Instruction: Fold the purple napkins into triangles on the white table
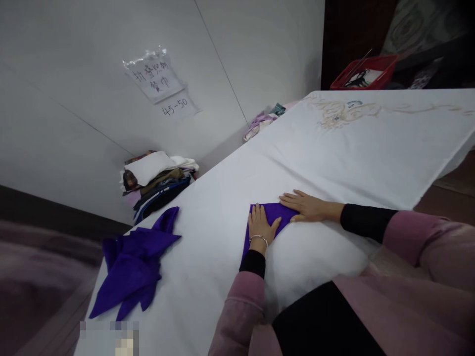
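Left hand and right hand lie flat on purple cloth, fingers extended, released.

Purple cloth w/ smooth finish

A pale wall, crossed by thin dark seams, rises beyond a table draped in white; handwritten paper signs hang on the wall. Past the table's far edge stands a dark brown panel. Brown floor shows at right. The light is dim.
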The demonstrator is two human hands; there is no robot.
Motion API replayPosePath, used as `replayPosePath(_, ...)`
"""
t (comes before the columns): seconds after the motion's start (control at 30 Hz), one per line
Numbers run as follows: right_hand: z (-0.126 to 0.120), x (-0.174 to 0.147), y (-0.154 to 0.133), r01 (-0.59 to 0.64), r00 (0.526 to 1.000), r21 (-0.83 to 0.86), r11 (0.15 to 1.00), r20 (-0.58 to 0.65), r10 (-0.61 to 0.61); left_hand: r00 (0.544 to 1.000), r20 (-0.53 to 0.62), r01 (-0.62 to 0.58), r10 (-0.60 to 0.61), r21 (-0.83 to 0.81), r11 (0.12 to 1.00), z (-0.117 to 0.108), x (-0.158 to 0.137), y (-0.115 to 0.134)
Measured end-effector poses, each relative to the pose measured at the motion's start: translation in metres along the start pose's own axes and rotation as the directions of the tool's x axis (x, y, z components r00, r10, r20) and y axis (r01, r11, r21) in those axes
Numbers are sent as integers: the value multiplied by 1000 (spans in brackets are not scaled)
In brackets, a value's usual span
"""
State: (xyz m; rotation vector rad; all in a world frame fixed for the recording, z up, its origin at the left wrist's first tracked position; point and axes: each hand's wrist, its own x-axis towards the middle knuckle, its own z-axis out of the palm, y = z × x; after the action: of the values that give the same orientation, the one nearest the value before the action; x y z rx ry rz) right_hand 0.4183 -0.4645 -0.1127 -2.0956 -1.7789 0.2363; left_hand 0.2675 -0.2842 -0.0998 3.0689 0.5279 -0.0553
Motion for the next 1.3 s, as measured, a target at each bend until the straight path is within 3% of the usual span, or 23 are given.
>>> replayPosePath(0.2, -21, -14, 27, -129, 992, 74, 989, 15, 128, 1000, 16, 9, -9, 2, 1000, 0, 1, 0)
replayPosePath(0.3, -40, -24, 38, -309, 943, 241, 920, -47, 329, 1000, 23, 13, -14, 2, 1000, 0, 2, 0)
replayPosePath(0.37, -48, -27, 31, -363, 904, 302, 882, -114, 411, 1000, 25, 18, -18, 0, 1000, 0, 2, 1)
replayPosePath(0.43, -47, -23, 7, -301, 928, 256, 919, -142, 344, 1000, 16, 18, -18, 1, 1000, 0, 2, 1)
replayPosePath(0.53, -26, -2, -49, -99, 992, 157, 983, -67, 111, 1000, 17, 15, -15, 18, 1000, 0, 4, 1)
replayPosePath(0.67, 8, 32, -96, 43, 999, 181, 982, 6, -45, 993, 117, -24, 16, 68, 997, 0, 7, -1)
replayPosePath(0.83, 16, 44, -78, -11, 999, 182, 983, 34, 5, 996, 82, -21, 18, 40, 999, -1, 6, -1)
replayPosePath(1.1, 2, 19, -23, -84, 996, 7, 996, 34, 83, 1000, -8, 14, -14, -24, 1000, 2, 1, 3)
replayPosePath(1.2, 0, 22, -22, -122, 992, -22, 992, 16, 122, 1000, 2, 11, -11, -40, 999, 2, 1, 3)
replayPosePath(1.3, 3, 37, -39, -64, 997, -26, 998, -39, 63, 999, 36, -2, 3, -47, 999, 2, 1, 3)
